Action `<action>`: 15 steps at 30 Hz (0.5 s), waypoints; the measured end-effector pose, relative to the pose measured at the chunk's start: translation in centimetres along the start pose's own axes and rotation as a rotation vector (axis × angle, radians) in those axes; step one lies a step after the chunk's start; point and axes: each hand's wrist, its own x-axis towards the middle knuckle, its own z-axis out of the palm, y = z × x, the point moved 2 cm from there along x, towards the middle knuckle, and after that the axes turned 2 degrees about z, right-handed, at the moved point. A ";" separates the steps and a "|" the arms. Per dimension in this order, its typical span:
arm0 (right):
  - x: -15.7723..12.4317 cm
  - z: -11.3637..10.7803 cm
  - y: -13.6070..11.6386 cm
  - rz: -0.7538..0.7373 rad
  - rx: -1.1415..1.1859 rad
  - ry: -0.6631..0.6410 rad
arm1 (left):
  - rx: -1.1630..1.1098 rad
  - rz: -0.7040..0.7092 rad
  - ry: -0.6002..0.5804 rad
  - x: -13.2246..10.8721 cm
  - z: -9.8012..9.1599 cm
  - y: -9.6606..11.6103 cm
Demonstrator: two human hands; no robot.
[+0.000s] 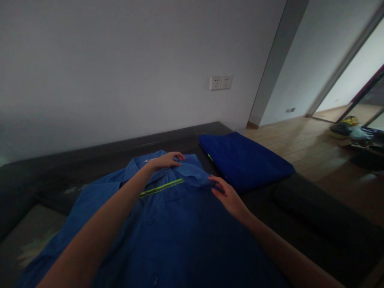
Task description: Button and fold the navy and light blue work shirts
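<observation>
A blue work shirt [180,224] lies front side up, its collar toward the wall and a yellow-green stripe across the chest. Dark buttons run down its front. My left hand [168,160] rests at the shoulder beside the collar, fingers curled and closed on the fabric. At the shirt's right shoulder edge, my right hand [226,196] pinches the cloth between thumb and fingers. The fabric between both hands is slightly raised and creased. Just beyond my right hand lies a folded darker blue garment [249,160] with a small yellow-green strip at its left edge.
Beneath the clothes is a dark padded surface [264,212], set against a pale wall [120,72] with two power sockets [221,83]. Wooden floor [279,136] extends on the right, where several blurred items [357,132] lie near a glass door frame.
</observation>
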 end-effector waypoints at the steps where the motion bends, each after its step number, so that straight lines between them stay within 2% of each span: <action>1: -0.1 0.1 0.1 -0.014 -0.029 -0.018 | 0.077 0.004 -0.026 -0.1 0.3 -0.5; 4: -0.3 0.5 0.5 -0.038 -0.089 -0.061 | 0.283 -0.001 -0.041 0.0 1.1 -1.5; 6: -0.4 0.6 0.5 -0.056 -0.117 -0.058 | 0.369 -0.034 0.013 0.4 1.7 -1.6; 10: -0.4 0.5 0.2 -0.072 -0.138 -0.061 | 0.373 -0.100 0.219 2.2 3.2 -1.0; 15: -0.5 0.3 -0.6 -0.101 -0.227 -0.122 | 0.438 -0.212 0.285 5.2 5.7 -0.1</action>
